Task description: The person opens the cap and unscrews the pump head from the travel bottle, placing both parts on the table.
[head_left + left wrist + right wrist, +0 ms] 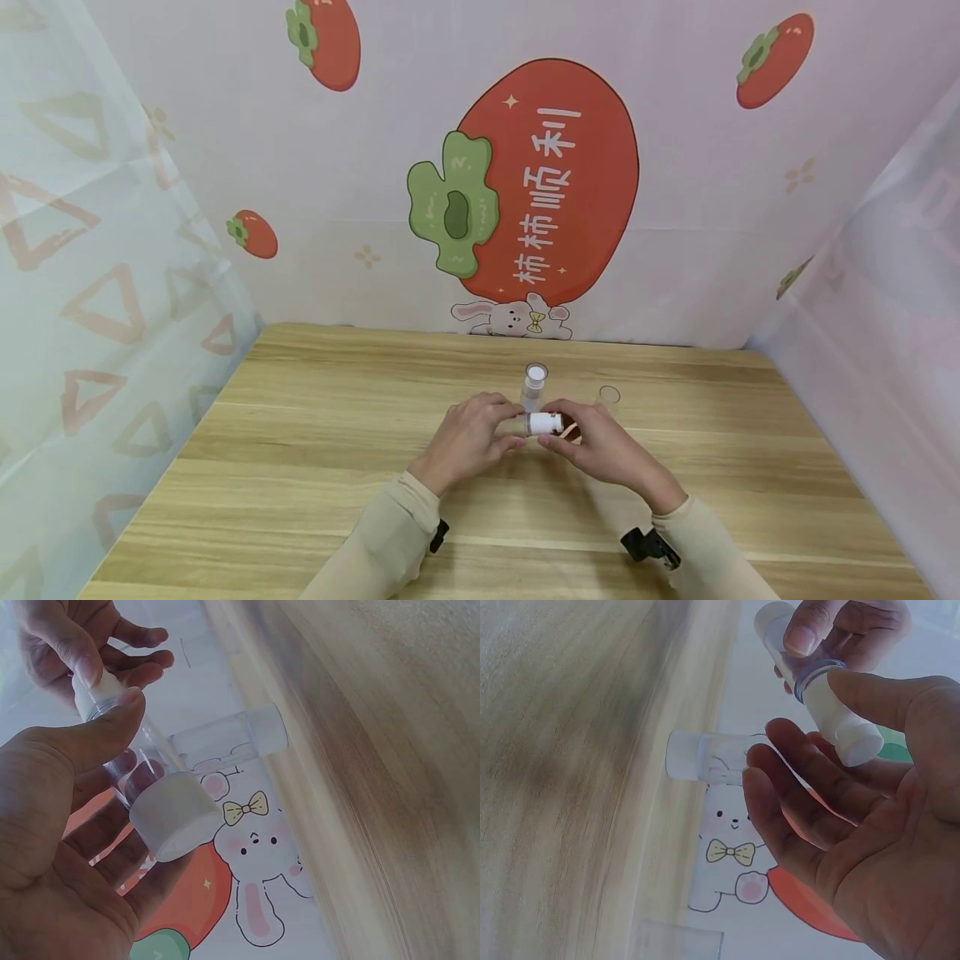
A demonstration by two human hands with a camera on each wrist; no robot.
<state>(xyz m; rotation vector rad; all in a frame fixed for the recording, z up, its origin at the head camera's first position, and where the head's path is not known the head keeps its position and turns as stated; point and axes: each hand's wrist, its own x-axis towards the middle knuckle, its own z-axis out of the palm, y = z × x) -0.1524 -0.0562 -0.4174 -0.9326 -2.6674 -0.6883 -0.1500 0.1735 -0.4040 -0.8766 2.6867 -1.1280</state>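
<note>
As the head view looks down on the table (300, 467), your left hand (468, 433) and right hand (603, 446) meet near its middle, holding a clear-and-white bottle (542, 423) sideways between them. Your left fingers are at its left end, your right fingers at its right end. Just beyond it stands a second bottle (534, 387), with a clear cup (610, 396) apart on its right. On the backdrop (675, 283) at the far side, you can read the white characters 柿柿顺利 (546, 196), printed sideways on a big red persimmon (603, 175), with a rabbit (510, 318) drawn beneath.

In the left wrist view, your left thumb presses the held bottle's clear barrel and your fingers curl behind it, a moderately open grip; its broad white end sticks out past them. Your right hand has the opposite end. The rabbit's yellow bow (246, 809) shows below the second bottle.

In the right wrist view, your right thumb lies on the held bottle's white part, with the fingers loosely bent and spread beneath. Your left hand pinches the clear part. The second bottle rests with its white end on the table.
</note>
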